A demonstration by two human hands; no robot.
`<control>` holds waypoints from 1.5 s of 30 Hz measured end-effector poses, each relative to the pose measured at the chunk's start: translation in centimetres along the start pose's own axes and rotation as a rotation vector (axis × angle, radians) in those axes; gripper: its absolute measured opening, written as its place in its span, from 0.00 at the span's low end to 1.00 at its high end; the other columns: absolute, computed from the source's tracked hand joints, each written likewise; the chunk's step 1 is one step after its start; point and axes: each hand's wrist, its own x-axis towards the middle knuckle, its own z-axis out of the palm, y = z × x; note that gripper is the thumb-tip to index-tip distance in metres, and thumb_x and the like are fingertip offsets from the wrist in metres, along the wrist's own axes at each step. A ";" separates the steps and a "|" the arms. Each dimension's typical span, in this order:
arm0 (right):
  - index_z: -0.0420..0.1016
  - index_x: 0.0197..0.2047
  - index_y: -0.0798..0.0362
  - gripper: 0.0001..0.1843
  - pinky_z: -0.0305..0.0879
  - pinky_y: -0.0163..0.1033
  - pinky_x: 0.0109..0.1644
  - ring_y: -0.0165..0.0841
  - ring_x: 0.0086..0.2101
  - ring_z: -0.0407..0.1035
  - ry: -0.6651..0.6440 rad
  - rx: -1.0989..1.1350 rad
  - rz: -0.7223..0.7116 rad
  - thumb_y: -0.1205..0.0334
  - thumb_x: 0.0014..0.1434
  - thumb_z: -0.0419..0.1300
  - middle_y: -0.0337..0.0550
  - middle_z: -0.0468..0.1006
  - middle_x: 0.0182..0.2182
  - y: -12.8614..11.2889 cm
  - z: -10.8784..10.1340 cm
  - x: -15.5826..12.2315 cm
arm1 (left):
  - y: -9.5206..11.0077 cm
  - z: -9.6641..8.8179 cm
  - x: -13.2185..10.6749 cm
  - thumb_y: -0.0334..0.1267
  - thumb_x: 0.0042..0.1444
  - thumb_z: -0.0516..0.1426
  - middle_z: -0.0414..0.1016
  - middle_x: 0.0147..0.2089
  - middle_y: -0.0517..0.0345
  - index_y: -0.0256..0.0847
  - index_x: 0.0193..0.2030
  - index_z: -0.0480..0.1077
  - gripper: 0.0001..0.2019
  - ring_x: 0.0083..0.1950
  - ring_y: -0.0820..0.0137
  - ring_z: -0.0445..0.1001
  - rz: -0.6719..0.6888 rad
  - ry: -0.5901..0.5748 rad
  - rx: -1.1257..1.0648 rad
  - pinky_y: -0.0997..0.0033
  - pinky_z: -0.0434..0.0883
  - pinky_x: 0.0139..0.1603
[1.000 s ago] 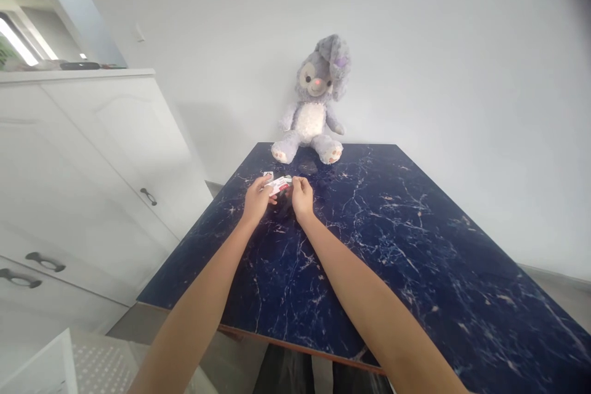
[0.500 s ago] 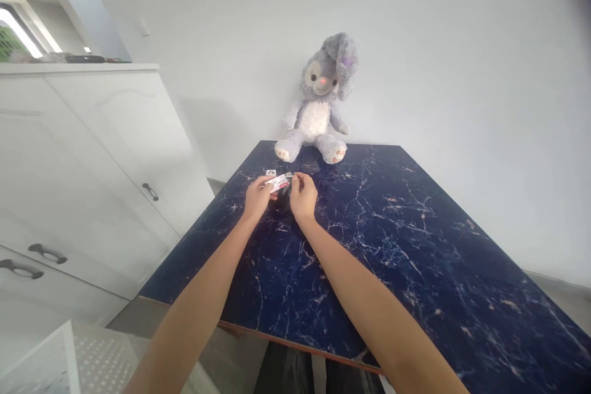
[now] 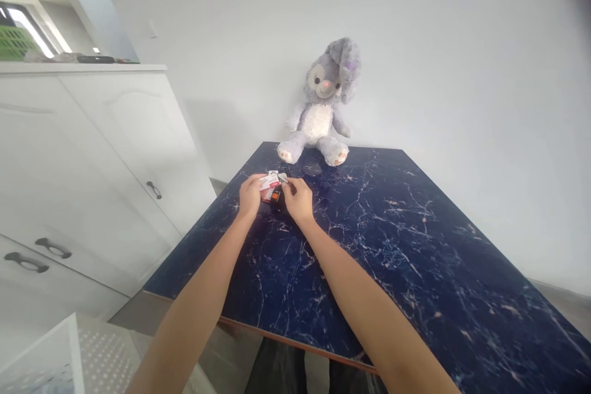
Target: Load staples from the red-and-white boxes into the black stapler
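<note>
Both my arms reach out over a dark blue marble-patterned table (image 3: 378, 234). My left hand (image 3: 250, 195) is closed on a small stack of red-and-white cards (image 3: 268, 184), held just above the tabletop. My right hand (image 3: 298, 198) sits right beside it, fingers pinched on the stack's right edge where a small grey piece (image 3: 282, 178) shows. A dark item with an orange spot (image 3: 276, 197) lies under the cards between the two hands. The hands nearly touch each other.
A grey and white plush rabbit (image 3: 324, 104) sits at the table's far edge against the white wall. A white cabinet (image 3: 92, 154) with dark handles stands to the left. A white perforated surface (image 3: 78, 357) is at the lower left.
My right hand has shifted left and closed in on the cards; the hands are closer together. The dark item with the orange spot now shows beneath them. The view has drifted slightly.
</note>
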 end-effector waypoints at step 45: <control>0.80 0.47 0.54 0.16 0.68 0.41 0.48 0.36 0.40 0.73 0.196 -0.004 -0.072 0.58 0.68 0.52 0.48 0.79 0.40 0.6 0.0 0.1 | 0.6 -0.5 0.2 0.34 0.45 0.59 0.79 0.32 0.51 0.34 0.42 0.77 0.16 0.26 0.70 0.74 -0.277 -0.146 -0.177 0.75 0.67 0.22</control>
